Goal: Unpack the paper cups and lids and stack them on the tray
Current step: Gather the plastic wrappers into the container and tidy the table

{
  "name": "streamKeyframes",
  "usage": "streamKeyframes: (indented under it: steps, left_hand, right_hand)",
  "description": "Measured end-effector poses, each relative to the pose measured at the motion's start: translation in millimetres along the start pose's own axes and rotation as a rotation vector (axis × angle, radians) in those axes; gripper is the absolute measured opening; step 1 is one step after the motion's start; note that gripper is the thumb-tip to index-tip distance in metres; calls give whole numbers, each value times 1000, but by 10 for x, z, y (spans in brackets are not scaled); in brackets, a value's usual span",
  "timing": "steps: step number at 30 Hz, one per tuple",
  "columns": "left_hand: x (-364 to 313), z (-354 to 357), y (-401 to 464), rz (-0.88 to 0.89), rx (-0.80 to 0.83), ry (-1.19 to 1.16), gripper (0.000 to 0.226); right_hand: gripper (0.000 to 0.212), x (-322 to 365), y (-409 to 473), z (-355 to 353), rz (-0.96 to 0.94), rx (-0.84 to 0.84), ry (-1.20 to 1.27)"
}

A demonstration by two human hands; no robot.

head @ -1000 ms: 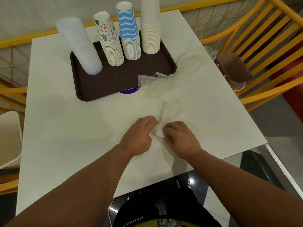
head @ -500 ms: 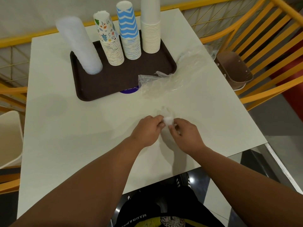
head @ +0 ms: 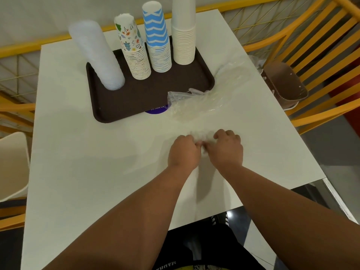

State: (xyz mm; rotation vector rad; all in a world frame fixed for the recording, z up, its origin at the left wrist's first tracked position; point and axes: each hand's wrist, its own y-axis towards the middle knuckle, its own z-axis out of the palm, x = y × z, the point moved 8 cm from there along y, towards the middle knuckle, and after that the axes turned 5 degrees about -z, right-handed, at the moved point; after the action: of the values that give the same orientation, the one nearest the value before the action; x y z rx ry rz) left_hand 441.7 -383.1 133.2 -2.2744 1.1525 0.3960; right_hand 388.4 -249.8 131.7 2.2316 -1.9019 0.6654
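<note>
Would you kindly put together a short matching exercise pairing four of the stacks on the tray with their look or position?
Things:
1. lid stack
2. doodle-print cup stack
3. zigzag cup stack
4. plain white cup stack

Descriptions:
A. blue and white pattern
B. farthest right on the tray, no print
C. translucent, farthest left, leaning
D. white with small coloured drawings

Pairs: 1-C, 2-D, 3-A, 4-B
</note>
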Motion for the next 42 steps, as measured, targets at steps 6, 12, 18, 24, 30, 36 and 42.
streamKeyframes:
  steps: [6,12,18,24,30,36,42]
  left_hand:
    - [52,64,92,-113,131,-69,16]
    - [273,-187,10,-178,283,-537,20]
    - [716,-757,-136,-246,203,-760,24]
    - [1029,-1303,-389,-220,92,-683,26]
    - [1421,-1694,-407,-203,199,-605,26]
    - [1889,-1835,-524,-257,182,-650,25]
    - [2464,-2017,-591,-336,2,-1084,30]
  right_hand:
    - [29,144,10,72,48,40,378]
    - [26,379,-105,221,337,144,1247]
    - [25,1055,-334,156,271,70,1304]
    - [23,1775,-628,263,246,124,1372]
    - [36,2209,-654,476,127,514,1142]
    - [8,2643,-705,607,-99,573,1092]
    - [7,3232,-802,870,-159,597,1114]
